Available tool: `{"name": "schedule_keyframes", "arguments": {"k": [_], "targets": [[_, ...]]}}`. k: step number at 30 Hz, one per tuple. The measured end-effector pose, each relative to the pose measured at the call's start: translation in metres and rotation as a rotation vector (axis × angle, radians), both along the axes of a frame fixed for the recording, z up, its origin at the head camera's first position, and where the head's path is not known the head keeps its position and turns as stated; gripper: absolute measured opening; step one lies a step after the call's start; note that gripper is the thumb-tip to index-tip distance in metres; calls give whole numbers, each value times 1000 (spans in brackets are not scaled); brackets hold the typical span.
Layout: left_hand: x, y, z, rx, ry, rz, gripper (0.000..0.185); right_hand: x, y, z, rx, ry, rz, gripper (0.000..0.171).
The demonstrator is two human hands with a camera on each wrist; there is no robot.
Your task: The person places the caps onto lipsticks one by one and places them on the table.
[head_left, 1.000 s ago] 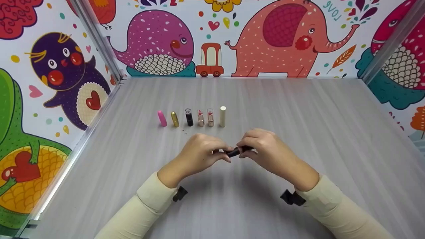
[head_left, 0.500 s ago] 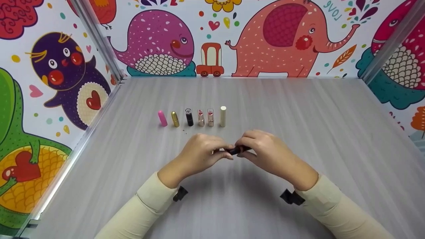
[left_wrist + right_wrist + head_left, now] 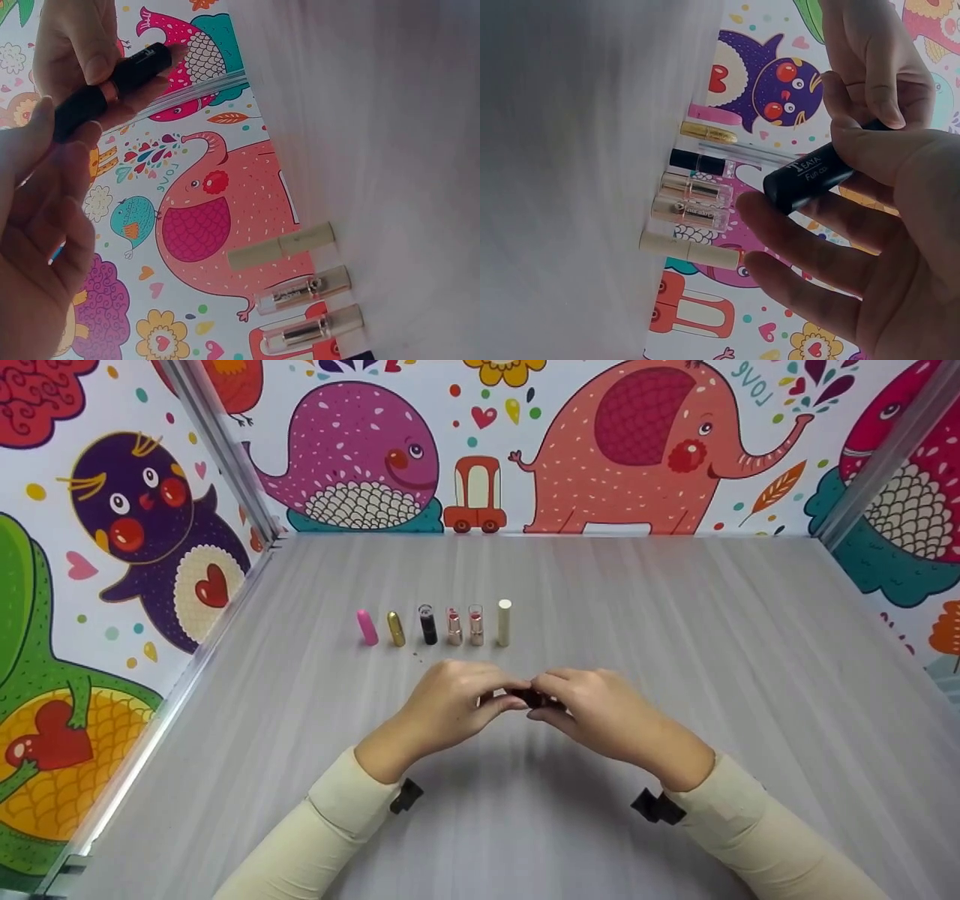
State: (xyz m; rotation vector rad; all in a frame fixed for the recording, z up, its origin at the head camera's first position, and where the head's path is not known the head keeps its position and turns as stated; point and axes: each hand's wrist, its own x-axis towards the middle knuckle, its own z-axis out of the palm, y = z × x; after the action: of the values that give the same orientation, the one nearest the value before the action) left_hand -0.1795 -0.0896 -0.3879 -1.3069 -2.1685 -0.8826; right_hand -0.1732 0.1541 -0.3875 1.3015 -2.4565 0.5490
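From the head camera, the left hand point(image 3: 448, 703) and the right hand point(image 3: 600, 709) meet fingertip to fingertip above the grey table point(image 3: 712, 660), with a black lipstick tube point(image 3: 534, 697) almost wholly hidden between them; only a dark sliver shows. Beyond the hands stands a row of lipsticks: a pink one point(image 3: 367, 628), a gold one point(image 3: 395, 629), a black one with a clear cap point(image 3: 427, 625), two clear-capped ones point(image 3: 465, 626) and a cream one point(image 3: 504, 622), all well apart from the fingers.

The left wrist camera shows what the head view hides: the black lipstick tube point(image 3: 112, 90) is a long two-part cylinder with a thin metallic ring at its middle. The left hand point(image 3: 37, 247) curls its fingers round the nearer end, and fingers of the right hand point(image 3: 75, 37) pinch the farther end. Past the hand, the cream lipstick point(image 3: 281, 245) and the clear-capped pair point(image 3: 307, 307) stand on the table.

The right wrist camera alone shows white lettering on the black lipstick tube point(image 3: 810, 176). The right hand point(image 3: 900, 255) holds it with thumb over and fingers loosely curled beneath; the left hand point(image 3: 877, 60) grips the far end. Beside the fingers, the row of lipsticks point(image 3: 694, 202) stands apart.
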Motion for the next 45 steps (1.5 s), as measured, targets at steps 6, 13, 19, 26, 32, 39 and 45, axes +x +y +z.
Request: {"name": "schedule_keyframes", "arguments": {"k": [6, 13, 19, 26, 32, 39, 45], "targets": [[-4, -5, 2, -8, -32, 75, 19, -6, -2, 1, -23, -103, -36, 19], [-10, -14, 8, -67, -131, 225, 37, -28, 1, 0, -137, -216, -134, 16], [-18, -21, 3, -217, -152, 384, 63, -55, 10, -2, -292, -306, -255, 18], [-28, -34, 0, -342, -234, 564, 91, -82, 15, -8, -370, -395, -370, 13], [-33, -42, 0, -415, -328, 617, 99, -108, 7, -18, -358, -491, -465, 16], [-33, -43, -1, -452, -349, 618, 101, -131, 0, -27, -345, -612, -484, 28], [-32, -40, 1, -448, -357, 612, 101, -140, -2, -34, -322, -658, -500, 33]]}}
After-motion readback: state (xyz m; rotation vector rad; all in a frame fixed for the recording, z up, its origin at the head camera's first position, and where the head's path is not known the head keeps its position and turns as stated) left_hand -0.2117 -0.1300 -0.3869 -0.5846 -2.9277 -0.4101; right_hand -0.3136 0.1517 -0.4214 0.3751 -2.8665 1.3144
